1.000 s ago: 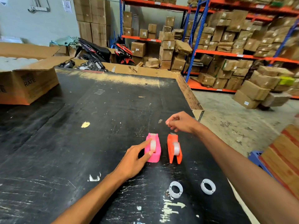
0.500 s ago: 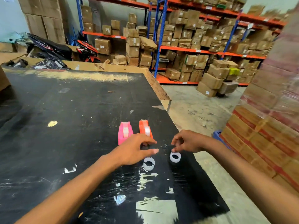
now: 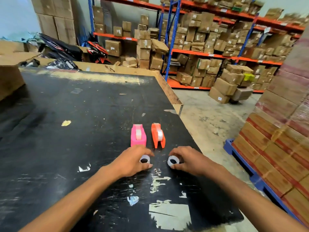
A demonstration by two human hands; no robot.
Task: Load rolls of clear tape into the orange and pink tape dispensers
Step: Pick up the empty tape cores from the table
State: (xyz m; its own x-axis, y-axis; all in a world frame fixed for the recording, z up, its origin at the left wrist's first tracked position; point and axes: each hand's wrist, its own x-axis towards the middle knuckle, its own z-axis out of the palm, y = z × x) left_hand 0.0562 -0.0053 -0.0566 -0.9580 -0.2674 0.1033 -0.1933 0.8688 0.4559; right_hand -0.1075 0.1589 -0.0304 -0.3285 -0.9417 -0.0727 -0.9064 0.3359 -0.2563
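A pink tape dispenser (image 3: 138,135) and an orange tape dispenser (image 3: 158,137) stand side by side on the black table (image 3: 66,148), each with a clear tape roll sitting in it. Just in front of them lie two white ring-shaped tape rolls. My left hand (image 3: 132,161) has its thumb and fingers closed around the left roll (image 3: 144,159). My right hand (image 3: 185,159) pinches the right roll (image 3: 173,161) in the same way. Both rolls still look close to the tabletop.
The table's right edge (image 3: 180,108) drops to a concrete floor. A wrapped pallet of boxes (image 3: 275,139) stands close on the right. A cardboard box (image 3: 10,77) sits at the table's far left. Shelving stacked with cartons fills the background.
Both hands left the dispensers and came back toward me. They have closed on the two loose rolls, one each. The camera has turned to the right.
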